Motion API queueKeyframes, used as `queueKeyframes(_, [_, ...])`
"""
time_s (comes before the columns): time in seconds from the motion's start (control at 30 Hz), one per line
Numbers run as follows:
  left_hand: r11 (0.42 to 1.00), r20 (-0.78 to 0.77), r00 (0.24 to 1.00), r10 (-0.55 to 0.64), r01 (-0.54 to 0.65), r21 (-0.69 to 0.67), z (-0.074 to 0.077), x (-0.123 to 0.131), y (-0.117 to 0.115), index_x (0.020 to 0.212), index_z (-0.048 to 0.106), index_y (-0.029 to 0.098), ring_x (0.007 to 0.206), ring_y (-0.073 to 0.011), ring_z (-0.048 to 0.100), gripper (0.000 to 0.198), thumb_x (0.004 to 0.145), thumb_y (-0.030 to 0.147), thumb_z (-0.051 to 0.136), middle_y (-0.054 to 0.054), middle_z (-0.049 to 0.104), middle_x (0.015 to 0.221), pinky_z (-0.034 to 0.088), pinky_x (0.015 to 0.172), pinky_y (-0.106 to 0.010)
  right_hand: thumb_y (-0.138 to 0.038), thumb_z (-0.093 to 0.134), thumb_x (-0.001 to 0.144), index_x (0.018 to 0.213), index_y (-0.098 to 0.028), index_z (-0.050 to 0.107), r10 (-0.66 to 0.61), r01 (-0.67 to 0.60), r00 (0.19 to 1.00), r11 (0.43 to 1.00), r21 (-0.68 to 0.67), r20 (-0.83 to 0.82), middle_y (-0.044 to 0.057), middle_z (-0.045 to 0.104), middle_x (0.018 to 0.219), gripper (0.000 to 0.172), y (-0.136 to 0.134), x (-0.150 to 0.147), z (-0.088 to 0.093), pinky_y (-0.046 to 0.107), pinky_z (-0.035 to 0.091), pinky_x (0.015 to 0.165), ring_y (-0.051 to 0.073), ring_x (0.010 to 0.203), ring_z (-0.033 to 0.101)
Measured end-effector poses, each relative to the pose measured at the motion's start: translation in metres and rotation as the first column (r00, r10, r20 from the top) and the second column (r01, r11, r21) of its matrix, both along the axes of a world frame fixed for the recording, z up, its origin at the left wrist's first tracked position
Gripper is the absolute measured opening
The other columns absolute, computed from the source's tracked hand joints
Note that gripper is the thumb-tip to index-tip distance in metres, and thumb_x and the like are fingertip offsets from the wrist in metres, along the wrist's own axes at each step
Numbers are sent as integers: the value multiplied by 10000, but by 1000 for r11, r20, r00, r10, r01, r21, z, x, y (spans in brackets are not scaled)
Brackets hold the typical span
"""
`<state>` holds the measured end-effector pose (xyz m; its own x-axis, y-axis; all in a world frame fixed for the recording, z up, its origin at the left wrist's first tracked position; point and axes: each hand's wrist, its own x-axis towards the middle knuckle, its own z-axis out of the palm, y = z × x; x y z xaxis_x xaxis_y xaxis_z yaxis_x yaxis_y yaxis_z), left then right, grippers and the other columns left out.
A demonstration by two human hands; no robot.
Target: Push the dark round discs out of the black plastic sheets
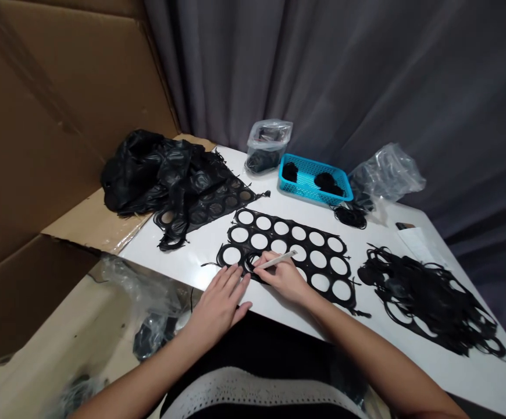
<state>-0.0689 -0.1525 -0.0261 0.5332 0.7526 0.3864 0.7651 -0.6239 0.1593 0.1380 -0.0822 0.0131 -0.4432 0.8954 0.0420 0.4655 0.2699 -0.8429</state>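
A grey curtain (344,75) (deeply folded) backs the white table (466,378); the floor (47,343) seems beige.

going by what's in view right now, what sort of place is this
Probably a small workshop or home workspace for hand-finishing cut pieces: a white table by a dark curtain bears a black sheet with rows of round openings and a heap of looped black strips.
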Motion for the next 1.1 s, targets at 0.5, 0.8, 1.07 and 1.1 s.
queueKeyframes(0.5, [1000,6,1000,9,-9,-9,-2,1,1,1391,516,143,1330,-304,494,463,1003,396,492,-157,555,1406,410,1106,-458,-203,571,947,823,-227,583,77,-102,990,965,240,114,27,716,949,127,-14,2,-6,388,391,900,206,953,629])
queueKeyframes(0.8, [1000,-21,999,-30,30,-1,3,-1,4,1349,546,127,1290,-320,529,430,991,362,500,-168,584,1364,452,1068,-475,-125,432,931,856,-203,568,-139,-72,932,832,550,334,102,696,923,174,30,14,-7,410,376,862,256,903,610])
queueKeyframes(1.07, [999,52,999,-16,18,-50,10,-7,-1,1381,511,138,1329,-297,493,453,989,363,524,-159,556,1395,459,1082,-453,-301,529,886,717,-236,516,-313,289,948,924,252,60,9,656,715,182,80,4,16,293,420,684,193,683,598])
queueKeyframes(1.1, [998,68,998,11,-7,-56,10,-9,-2,1389,504,145,1329,-293,493,452,994,365,516,-155,555,1395,458,1085,-455,-297,541,882,712,-234,523,-234,219,971,954,206,53,6,666,730,182,72,-5,15,292,425,699,192,708,608])
